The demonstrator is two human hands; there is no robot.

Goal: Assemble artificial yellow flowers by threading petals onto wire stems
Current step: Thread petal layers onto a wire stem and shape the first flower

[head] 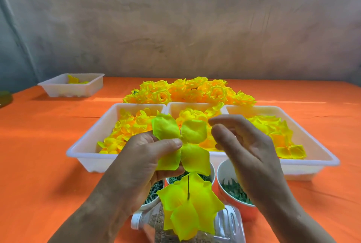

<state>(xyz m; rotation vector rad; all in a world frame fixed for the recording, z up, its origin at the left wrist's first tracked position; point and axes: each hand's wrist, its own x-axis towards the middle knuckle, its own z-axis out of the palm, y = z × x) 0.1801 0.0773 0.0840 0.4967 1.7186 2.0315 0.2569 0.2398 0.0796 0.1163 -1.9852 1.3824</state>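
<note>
We look down on a table under a flat orange cloth (39,155), with a bare, mottled grey wall (175,28) closing the room behind it.

Our left hand (140,164) pinches a four-lobed yellow-green fabric petal layer (193,131) at its centre, thumb on top. A thin dark wire stem (188,186) runs down from that pinch to a larger yellow petal layer (195,209) hanging just below the hand.

Our right hand (248,149) holds nothing. Its fingers are loosely curved, and it sits just beside the pinched petals without touching them.

Beyond both hands are three white plastic trays side by side. The one past the left hand (84,145), the middle one (193,104) and the one past the right hand (312,139) all hold loose yellow petals. Farther off lies a heap of finished yellow fabric roses (187,90).

Well away, past the left hand, a smaller white tray (93,86) sits near the wall.

Under our wrists stand white-lined paper cups (224,174) of green plastic bits. Nearest us, a clear plastic bottle (230,225) lies on its side.
</note>
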